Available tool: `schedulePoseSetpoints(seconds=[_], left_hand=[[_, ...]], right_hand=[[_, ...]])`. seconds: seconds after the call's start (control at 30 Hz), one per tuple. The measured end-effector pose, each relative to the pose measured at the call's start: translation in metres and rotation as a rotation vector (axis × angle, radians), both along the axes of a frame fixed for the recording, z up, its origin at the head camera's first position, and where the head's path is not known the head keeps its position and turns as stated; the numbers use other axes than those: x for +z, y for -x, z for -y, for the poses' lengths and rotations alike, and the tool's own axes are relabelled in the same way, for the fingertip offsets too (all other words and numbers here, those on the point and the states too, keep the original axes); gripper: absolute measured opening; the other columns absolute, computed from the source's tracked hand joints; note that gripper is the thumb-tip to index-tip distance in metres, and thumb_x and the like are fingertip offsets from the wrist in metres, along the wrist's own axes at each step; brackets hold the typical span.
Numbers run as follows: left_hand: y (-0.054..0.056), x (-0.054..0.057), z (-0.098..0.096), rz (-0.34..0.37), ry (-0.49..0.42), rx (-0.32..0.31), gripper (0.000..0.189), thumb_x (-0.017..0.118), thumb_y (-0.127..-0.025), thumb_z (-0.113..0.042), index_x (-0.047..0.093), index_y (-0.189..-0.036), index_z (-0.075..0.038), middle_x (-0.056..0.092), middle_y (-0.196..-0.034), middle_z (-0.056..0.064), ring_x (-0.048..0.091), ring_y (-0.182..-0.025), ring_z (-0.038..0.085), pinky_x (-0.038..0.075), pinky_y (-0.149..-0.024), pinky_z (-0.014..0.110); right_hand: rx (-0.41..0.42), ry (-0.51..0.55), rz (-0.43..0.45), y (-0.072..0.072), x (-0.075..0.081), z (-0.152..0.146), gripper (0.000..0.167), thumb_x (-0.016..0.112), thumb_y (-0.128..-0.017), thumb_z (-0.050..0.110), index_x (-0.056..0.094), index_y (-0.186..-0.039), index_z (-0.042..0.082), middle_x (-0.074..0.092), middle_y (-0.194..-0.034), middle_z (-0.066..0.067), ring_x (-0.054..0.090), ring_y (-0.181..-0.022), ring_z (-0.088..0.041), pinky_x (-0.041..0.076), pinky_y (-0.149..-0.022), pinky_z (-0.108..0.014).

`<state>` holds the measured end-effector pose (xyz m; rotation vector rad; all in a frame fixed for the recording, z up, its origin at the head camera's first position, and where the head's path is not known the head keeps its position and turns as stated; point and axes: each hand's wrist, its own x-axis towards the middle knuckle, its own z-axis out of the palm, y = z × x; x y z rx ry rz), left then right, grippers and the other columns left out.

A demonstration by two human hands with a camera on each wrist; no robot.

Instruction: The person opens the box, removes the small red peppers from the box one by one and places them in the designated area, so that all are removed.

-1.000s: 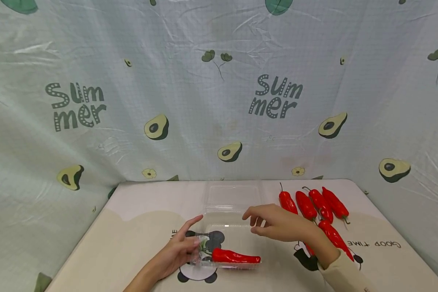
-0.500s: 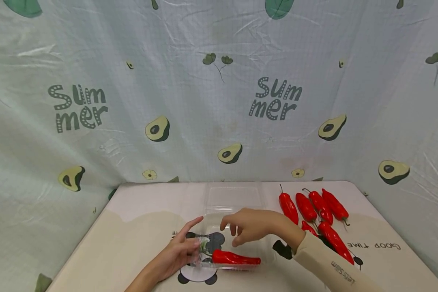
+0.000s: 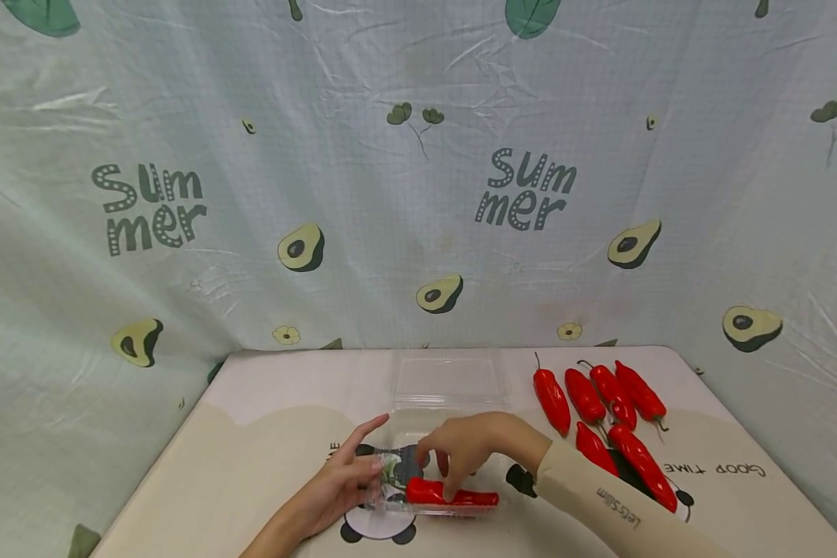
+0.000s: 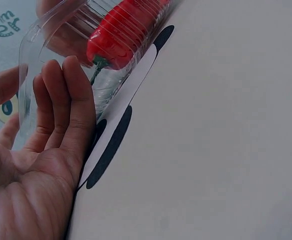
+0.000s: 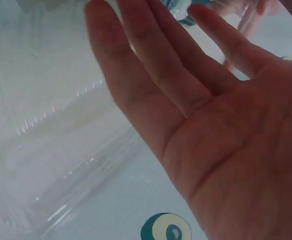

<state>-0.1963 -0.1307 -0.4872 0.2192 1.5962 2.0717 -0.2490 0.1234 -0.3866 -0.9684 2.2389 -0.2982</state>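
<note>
A clear plastic clamshell box point(image 3: 474, 465) lies on the table with its lid point(image 3: 449, 376) folded back. One red chili pepper point(image 3: 480, 499) rests along its near side, its green stem toward the left. My left hand point(image 3: 338, 484) holds the box's left end, thumb at the rim and several fingers against the outer wall in the left wrist view. My right hand point(image 3: 470, 449) reaches down into the box from above; in the head view its thumb overlaps the pepper. Seen from the right wrist, its fingers point(image 5: 151, 75) are loosely extended.
Several more red peppers point(image 3: 586, 395) lie at the table's right side, some overlapping. A pale cloth with printed cartoon figures covers the table point(image 3: 265, 434). Behind it hangs a curtain point(image 3: 363, 186) printed with avocados.
My right hand has moved left and down, from over the box's right side to the pepper inside it. My left hand has stayed at the box's left end.
</note>
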Motion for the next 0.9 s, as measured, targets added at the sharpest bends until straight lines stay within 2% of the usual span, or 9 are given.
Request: schedulePoseSetpoints(seconds=[0.33, 0.63, 0.9], left_hand=[[-0.001, 0.0, 0.0, -0.004, -0.01, -0.002, 0.073, 0.051, -0.106, -0.011, 0.013, -0.164, -0.033, 0.052, -0.086, -0.004, 0.054, -0.077, 0.009, 0.05, -0.076, 0.026], [0.0, 0.0, 0.0, -0.013, -0.009, -0.01, 0.074, 0.051, -0.106, -0.01, 0.013, -0.165, -0.033, 0.054, -0.088, -0.004, 0.055, -0.077, 0.009, 0.05, -0.076, 0.027], [0.001, 0.0, -0.001, -0.004, 0.004, -0.002, 0.073, 0.051, -0.106, -0.013, 0.013, -0.164, -0.033, 0.055, -0.087, -0.004, 0.056, -0.076, 0.009, 0.052, -0.076, 0.027]], right_hand=[[0.008, -0.042, 0.067, 0.003, -0.004, 0.006, 0.039, 0.08, -0.086, 0.014, 0.067, -0.121, 0.025, 0.065, -0.092, 0.006, 0.061, -0.078, -0.008, 0.061, -0.069, -0.028], [-0.019, -0.027, 0.039, 0.004, -0.01, 0.008, 0.039, 0.083, -0.083, 0.012, 0.068, -0.117, 0.025, 0.065, -0.092, 0.006, 0.061, -0.079, -0.008, 0.061, -0.07, -0.028], [0.002, -0.029, -0.008, 0.005, -0.014, 0.011, 0.043, 0.086, -0.08, 0.011, 0.068, -0.117, 0.024, 0.067, -0.095, 0.006, 0.062, -0.081, -0.007, 0.06, -0.07, -0.025]])
